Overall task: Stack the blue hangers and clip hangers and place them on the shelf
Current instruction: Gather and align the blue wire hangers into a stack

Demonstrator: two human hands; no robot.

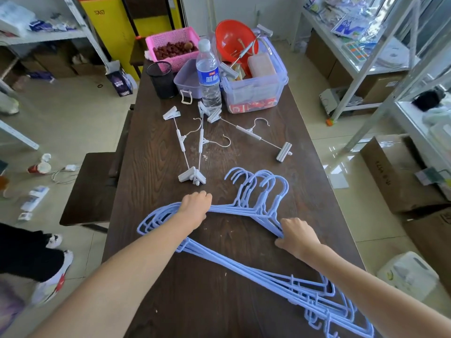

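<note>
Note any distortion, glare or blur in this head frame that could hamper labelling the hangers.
Head view: wide-angle bending bows the table edges and shelf posts; window glare sits on the floor tiles, not the blue hangers; both hands are sharp; corners soften.

clip hangers point(195, 152) ahead – bare table point(244, 276) nearer.

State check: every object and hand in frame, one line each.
Blue hangers: bunched flat on table, not yet aligned, gripped at both arms.
Left hand: curled around the hangers' left arm.
Right hand: gripping their right arm.
Clip hangers: scattered loose on the table, untouched.
Water bottle: upright, capped.
Clear storage box: lid off.
</note>
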